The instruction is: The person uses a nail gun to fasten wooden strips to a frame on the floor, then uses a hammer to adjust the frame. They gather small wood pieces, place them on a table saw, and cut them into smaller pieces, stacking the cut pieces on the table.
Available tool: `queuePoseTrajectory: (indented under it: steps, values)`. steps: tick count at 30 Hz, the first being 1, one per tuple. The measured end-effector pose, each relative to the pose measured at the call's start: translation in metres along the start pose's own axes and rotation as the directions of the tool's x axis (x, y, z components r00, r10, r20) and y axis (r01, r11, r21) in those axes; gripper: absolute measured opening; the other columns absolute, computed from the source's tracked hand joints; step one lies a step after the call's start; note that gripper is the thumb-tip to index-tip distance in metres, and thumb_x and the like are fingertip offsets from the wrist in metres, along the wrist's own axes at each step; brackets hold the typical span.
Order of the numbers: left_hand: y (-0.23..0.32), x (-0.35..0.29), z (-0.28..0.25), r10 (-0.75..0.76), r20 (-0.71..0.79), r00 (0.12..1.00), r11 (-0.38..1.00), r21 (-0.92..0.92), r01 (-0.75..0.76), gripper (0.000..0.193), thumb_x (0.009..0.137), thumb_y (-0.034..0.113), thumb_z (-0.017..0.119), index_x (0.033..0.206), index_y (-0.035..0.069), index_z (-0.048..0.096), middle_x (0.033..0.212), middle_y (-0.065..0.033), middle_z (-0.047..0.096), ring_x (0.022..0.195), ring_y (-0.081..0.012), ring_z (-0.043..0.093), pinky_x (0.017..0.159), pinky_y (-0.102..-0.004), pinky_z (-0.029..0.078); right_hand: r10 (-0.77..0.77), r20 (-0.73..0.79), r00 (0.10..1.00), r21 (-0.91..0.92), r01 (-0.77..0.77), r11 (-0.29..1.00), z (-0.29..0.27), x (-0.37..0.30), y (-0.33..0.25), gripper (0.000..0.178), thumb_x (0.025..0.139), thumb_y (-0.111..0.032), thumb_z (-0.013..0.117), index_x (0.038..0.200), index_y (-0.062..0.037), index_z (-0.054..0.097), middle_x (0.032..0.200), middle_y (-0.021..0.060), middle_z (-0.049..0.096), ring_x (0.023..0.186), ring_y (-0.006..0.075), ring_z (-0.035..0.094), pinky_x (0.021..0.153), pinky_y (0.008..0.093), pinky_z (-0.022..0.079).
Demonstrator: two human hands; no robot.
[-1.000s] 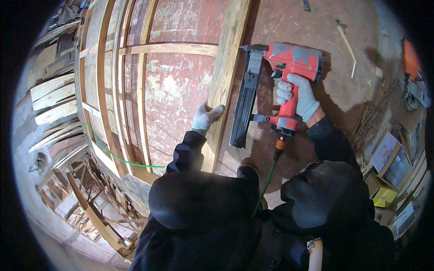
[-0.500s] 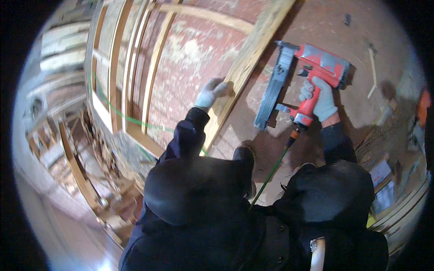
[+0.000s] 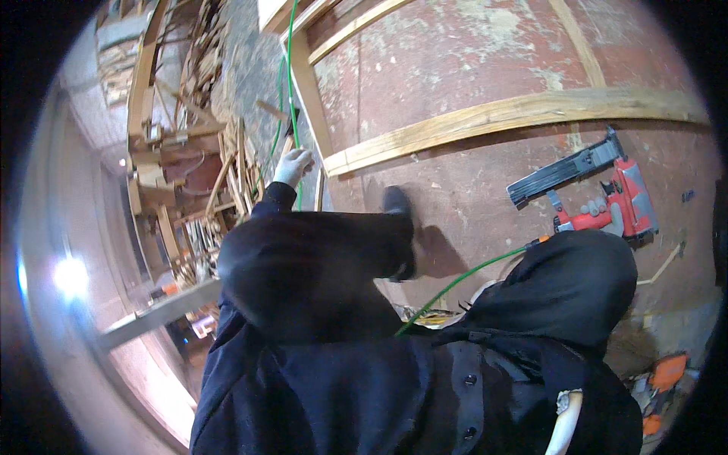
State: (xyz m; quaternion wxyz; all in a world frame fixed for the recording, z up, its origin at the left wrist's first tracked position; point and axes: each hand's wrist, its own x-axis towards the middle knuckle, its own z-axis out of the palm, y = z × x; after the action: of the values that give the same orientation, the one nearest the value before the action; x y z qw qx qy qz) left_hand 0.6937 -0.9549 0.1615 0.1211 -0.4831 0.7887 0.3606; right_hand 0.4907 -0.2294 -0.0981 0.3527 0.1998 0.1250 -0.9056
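Left hand: gloved left hand point(image 3: 292, 167) stretched out toward ten o'clock, resting at the near end of a pale wooden batten point(image 3: 500, 117) by the edge of the red panel point(image 3: 470, 53) – whether its fingers grip anything cannot be told.
Right hand: not visible – hidden behind the dark sleeve and knee.
Nail gun: red nail gun point(image 3: 599, 197) lying released on the red panel at three o'clock, black magazine pointing toward the batten, touched by no hand.
Hose: green hose point(image 3: 455, 284) trailing from the gun's handle toward six o'clock, under the person's body.
Shoe: black shoe point(image 3: 400, 227) planted on the panel, below the batten.
Surroundings: scrap timber pile point(image 3: 220, 174) at nine o'clock.
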Motion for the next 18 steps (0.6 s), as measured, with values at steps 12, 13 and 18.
queuePoseTrajectory:
  steps: [12, 13, 18]
  values:
    - [-0.072, 0.023, 0.017, 0.159, 0.169, 0.973, 0.870, 0.442, -0.219, 0.044, 0.099, 0.038, 0.067, 0.125, 0.002, 0.071, 0.112, -0.0154, 0.076, 0.097, -0.0250, 0.074, 0.090, -0.0391, 0.057, -0.055, 0.024, 0.998, -0.016, 0.055, 0.998, -0.001, 0.003, -0.011, 0.029, 0.100, -0.032, 0.062, 0.089, -0.0116, 0.045, 0.086, 0.0015, 0.045, 0.082, 0.0181, 0.048, 0.090, 0.0389, 0.043]
    - [-0.070, 0.027, 0.024, 0.195, 0.202, 0.960, 0.902, 0.346, -0.256, 0.045, 0.099, 0.037, 0.068, 0.127, 0.002, 0.069, 0.114, -0.0165, 0.076, 0.099, -0.0245, 0.074, 0.090, -0.0384, 0.057, -0.106, -0.050, 0.993, -0.065, 0.103, 0.993, 0.002, 0.002, -0.013, 0.029, 0.100, -0.032, 0.062, 0.087, -0.0118, 0.046, 0.082, 0.0008, 0.044, 0.079, 0.0181, 0.048, 0.088, 0.0390, 0.043]
    - [-0.024, 0.049, 0.068, 0.452, 0.332, 0.828, 0.839, 0.157, -0.522, 0.044, 0.100, 0.032, 0.070, 0.130, 0.000, 0.065, 0.112, -0.0171, 0.075, 0.101, -0.0230, 0.074, 0.090, -0.0377, 0.057, -0.226, -0.352, 0.908, -0.260, 0.137, 0.956, 0.071, -0.012, -0.029, 0.027, 0.100, -0.027, 0.062, 0.082, -0.0140, 0.047, 0.071, -0.0024, 0.041, 0.063, 0.0135, 0.043, 0.062, 0.0309, 0.043]
